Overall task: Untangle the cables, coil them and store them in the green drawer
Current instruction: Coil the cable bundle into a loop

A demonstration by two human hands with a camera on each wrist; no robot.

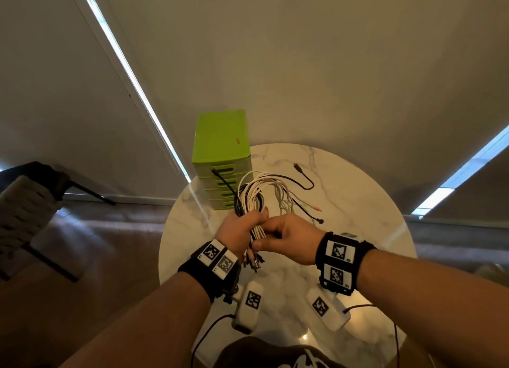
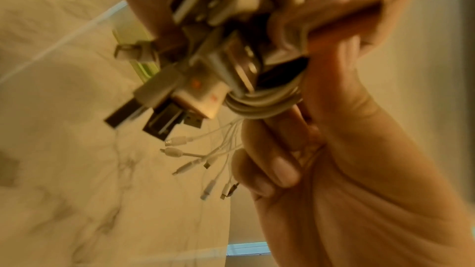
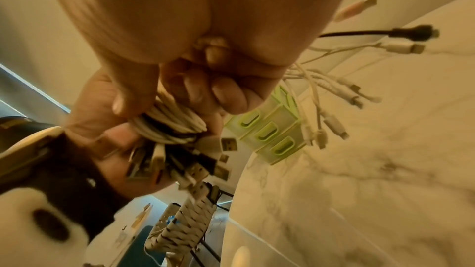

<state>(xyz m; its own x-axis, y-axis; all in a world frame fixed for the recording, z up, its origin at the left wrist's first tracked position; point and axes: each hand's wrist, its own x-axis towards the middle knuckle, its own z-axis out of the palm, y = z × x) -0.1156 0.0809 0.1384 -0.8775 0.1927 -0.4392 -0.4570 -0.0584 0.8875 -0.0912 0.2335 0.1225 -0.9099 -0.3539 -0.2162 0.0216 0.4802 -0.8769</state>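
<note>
While both hands grip cables point(image 1: 254, 202), drawers point(image 1: 220, 158) stand behind.

Drawer unit point(image 1: 222, 158): set at the bench's point(image 1: 344, 202) far left edge.
Cables point(image 1: 254, 199): held just before the drawer unit.
Chair point(image 1: 30, 202): left of it.

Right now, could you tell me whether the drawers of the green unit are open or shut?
Shut: every visible front of the green drawer unit sits flush in the stack, none pulled out.
</note>
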